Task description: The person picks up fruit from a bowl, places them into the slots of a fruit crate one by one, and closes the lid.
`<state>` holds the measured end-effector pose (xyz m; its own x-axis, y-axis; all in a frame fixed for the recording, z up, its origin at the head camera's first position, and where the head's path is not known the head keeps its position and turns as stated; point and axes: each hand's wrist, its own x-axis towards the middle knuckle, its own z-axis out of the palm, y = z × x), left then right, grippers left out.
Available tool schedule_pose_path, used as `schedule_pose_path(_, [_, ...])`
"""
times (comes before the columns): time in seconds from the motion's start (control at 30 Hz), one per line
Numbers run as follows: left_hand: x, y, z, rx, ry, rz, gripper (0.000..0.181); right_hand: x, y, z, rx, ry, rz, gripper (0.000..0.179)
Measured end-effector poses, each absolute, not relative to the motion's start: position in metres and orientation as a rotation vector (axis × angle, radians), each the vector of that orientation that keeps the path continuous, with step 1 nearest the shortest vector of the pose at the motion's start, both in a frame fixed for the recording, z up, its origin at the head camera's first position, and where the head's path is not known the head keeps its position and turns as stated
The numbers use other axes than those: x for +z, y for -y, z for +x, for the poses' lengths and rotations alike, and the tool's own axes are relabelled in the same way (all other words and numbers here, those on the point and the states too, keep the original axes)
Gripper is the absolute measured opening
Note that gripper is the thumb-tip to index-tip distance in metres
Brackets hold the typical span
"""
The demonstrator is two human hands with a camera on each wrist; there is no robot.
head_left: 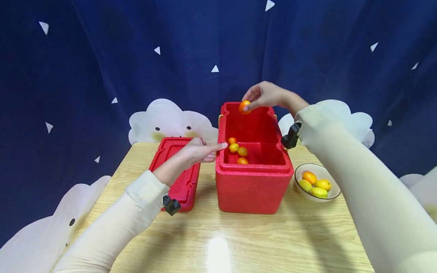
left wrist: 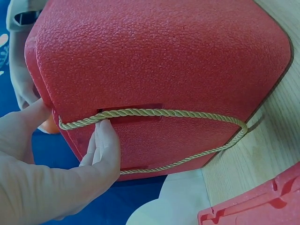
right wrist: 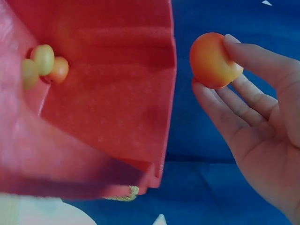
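An orange-red round fruit (right wrist: 213,61) is pinched between the thumb and fingers of my right hand (head_left: 269,94), over the far end of a red foam box (head_left: 254,193). My left hand (head_left: 199,151) grips the box's left wall, thumb over the rim. Its other fingers (left wrist: 108,140) press the outer side by a gold rope handle (left wrist: 178,113). Inside the lidless box, several small orange and yellow fruits (head_left: 233,148) lie on the floor along the left side.
Left of the box, its red lid (head_left: 184,185) lies on the wooden table (head_left: 259,242). A cream bowl (head_left: 307,167) with a dark rim, holding several yellow and orange fruits (head_left: 319,192), stands to the right. A dark blue curtain (head_left: 191,30) hangs behind, with white cloud shapes (head_left: 167,117) beyond the table.
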<state>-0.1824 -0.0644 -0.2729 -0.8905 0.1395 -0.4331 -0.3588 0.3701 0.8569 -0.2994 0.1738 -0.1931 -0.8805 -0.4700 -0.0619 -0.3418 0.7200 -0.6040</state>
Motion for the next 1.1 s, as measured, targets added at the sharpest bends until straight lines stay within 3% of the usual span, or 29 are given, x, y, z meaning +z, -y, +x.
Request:
schedule_pose_path(0.7, [-0.269,0.06,-0.176,1.546,-2.199,-0.197,0.064,-0.209,-0.172,-0.313,-0.658,-2.711,-0.543,0.037])
schedule_pose_path(1.1, [-0.27,0.062,-0.174,1.56,-2.203,-0.198,0.056,-0.201,-0.172,-0.302,-0.854,-2.719,-0.438,0.045])
